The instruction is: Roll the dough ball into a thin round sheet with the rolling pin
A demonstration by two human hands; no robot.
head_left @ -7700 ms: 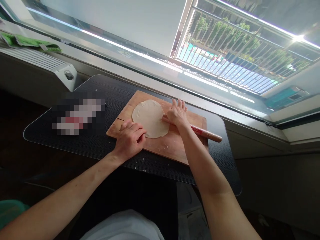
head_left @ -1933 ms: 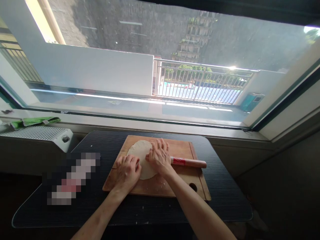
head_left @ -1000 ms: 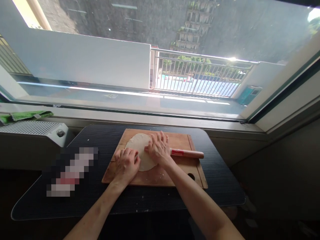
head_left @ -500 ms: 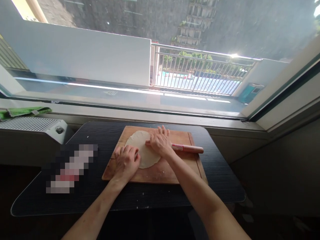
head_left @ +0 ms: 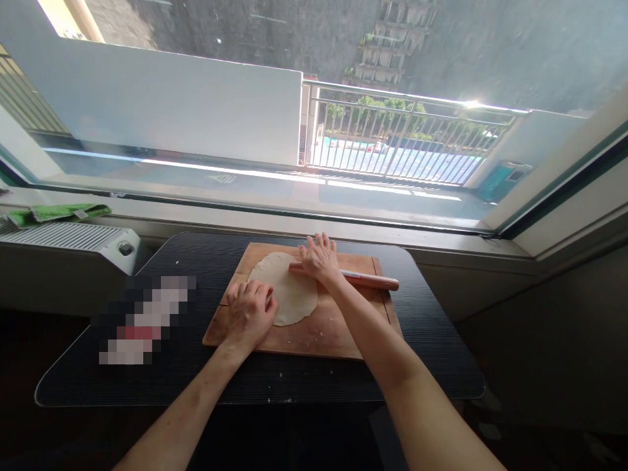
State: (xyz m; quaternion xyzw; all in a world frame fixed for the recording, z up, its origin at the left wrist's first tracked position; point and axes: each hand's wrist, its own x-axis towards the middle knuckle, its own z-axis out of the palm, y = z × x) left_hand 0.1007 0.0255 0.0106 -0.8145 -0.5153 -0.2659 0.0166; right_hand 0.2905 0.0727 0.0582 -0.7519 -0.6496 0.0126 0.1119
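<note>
A thin round sheet of dough (head_left: 289,297) lies on a wooden board (head_left: 338,333). At the dough's left edge my left hand (head_left: 251,311) is closed, with its fingers curled and its thumb tucked close. It appears to pinch the dough's rim, though the contact is hidden under the hand. My right hand (head_left: 320,258) presses palm down on a wooden rolling pin (head_left: 370,280), fingers stretched out past it and spread. The pin's left end rests on the upper right part of the dough; its right end reaches beyond the board.
The board sits on a black table (head_left: 432,353) with rounded corners, beside a window sill (head_left: 245,219). A blurred-out item (head_left: 152,320) lies at the table's left. Behind it stand a white radiator (head_left: 78,242) and a green cloth (head_left: 59,213). Small crumbs dot the table's front.
My right hand and the rolling pin have shifted slightly away from me, toward the dough's far edge. My left hand keeps its place at the dough's left edge. The view has shifted a little.
</note>
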